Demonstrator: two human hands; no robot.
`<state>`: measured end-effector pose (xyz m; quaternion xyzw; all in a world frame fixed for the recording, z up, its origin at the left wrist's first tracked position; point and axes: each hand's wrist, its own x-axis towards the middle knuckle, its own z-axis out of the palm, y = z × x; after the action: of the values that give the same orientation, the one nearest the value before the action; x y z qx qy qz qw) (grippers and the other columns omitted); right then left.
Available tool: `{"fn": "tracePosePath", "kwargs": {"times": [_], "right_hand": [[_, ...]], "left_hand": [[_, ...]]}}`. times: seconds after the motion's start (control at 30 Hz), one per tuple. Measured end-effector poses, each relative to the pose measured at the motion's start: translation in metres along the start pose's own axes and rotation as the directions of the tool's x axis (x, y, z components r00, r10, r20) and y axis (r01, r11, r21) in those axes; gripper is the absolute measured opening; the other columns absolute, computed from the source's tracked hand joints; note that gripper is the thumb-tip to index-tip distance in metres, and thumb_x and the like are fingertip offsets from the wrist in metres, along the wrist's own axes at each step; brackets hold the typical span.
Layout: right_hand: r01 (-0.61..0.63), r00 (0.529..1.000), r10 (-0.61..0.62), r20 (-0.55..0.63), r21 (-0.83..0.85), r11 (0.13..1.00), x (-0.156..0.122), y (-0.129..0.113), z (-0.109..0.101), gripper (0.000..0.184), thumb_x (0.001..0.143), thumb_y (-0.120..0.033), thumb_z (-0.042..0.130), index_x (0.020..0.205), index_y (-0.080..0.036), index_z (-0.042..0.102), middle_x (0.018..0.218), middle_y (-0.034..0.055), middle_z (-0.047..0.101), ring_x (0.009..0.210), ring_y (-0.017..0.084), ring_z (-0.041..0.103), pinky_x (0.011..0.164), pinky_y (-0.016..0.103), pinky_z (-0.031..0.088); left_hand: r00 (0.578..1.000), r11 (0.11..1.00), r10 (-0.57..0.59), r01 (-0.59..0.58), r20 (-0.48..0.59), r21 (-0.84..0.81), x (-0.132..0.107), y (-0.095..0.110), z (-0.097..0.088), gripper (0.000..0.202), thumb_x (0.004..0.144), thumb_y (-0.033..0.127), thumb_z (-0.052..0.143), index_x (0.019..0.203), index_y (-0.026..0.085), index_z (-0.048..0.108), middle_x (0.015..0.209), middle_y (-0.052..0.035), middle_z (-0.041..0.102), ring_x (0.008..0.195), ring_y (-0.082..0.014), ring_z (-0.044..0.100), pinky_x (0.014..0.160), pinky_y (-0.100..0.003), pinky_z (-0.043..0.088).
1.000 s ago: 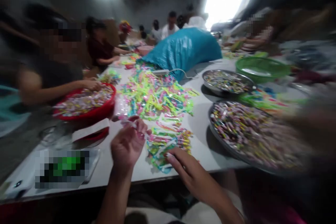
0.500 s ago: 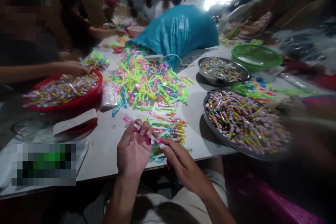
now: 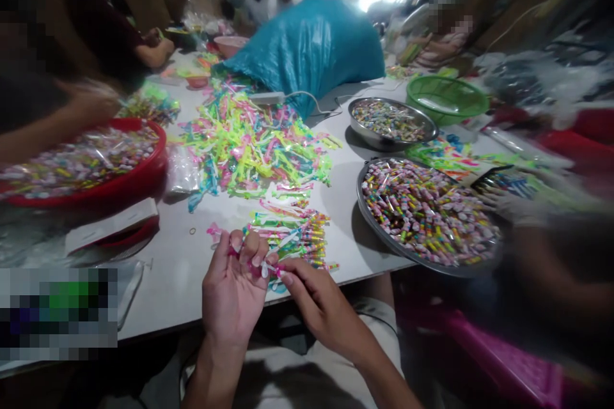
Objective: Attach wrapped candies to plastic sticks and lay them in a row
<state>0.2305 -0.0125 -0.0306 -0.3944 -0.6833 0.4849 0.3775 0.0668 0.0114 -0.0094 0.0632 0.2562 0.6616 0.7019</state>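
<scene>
Small pink-and-white stick piece (image 3: 265, 266) pinched between both hands, just off the near edge of the table (image 3: 177, 281); too small and blurred to tell its make. Left hand (image 3: 233, 297) palm toward the camera, fingers curled over the piece, closed on it at the fingertips. Right hand (image 3: 314, 303) comes in from the right, thumb and forefinger nipped on the piece's other end, remaining fingers loosely bent. Both forearms rise from the lap, wrists roughly level, hands touching at the piece. Just beyond the hands, on the table, a small neat stack of finished-looking colourful sticks (image 3: 300, 239), laid side by side. Beyond that stack, a far larger loose heap of neon green, pink and blue plastic pieces (image 3: 249, 147), unsorted. Judgement: work is early; small stack done, most of the heap left. Right of the stack, a large metal tray (image 3: 378, 230) heaped with small wrapped candies; past it a smaller metal bowl (image 3: 422, 134) of the same, then a green basket (image 3: 446, 99). Left of the heap, a red basin (image 3: 139, 176) full of candies, another person's hand (image 3: 93, 102) blurred over it. Behind the heap, a blue plastic sack (image 3: 311, 48). Other people sit along the far end.
</scene>
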Motion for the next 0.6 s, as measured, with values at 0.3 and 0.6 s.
{"fn": "tracePosePath", "kwargs": {"times": [0.3,0.6], "right_hand": [[-0.096,0.993,0.104,0.064,-0.119,0.988,-0.005,0.002,-0.015,0.023,0.114,-0.042,0.049,0.124,-0.025,0.061,0.1,-0.0002,0.067,0.088,0.014,0.062,0.079,0.026,0.044],[0.238,0.97,-0.205,0.128,-0.651,0.721,0.053,0.026,-0.101,0.025,0.114,-0.035,0.046,0.122,-0.02,0.065,0.12,0.0118,0.064,0.111,0.025,0.056,0.096,0.039,0.049]], "left_hand": [[0.997,0.996,0.056,-0.053,-0.044,0.069,0.005,0.004,-0.023,0.036,0.092,0.051,0.06,0.109,0.02,0.068,0.106,-0.0072,0.068,0.103,-0.0235,0.069,0.09,-0.038,0.06],[0.862,0.507,0.431,-0.476,0.267,0.718,0.087,0.076,-0.01,0.036,0.095,0.052,0.06,0.107,0.021,0.072,0.119,-0.0074,0.071,0.116,-0.0193,0.064,0.092,-0.025,0.051]]}}
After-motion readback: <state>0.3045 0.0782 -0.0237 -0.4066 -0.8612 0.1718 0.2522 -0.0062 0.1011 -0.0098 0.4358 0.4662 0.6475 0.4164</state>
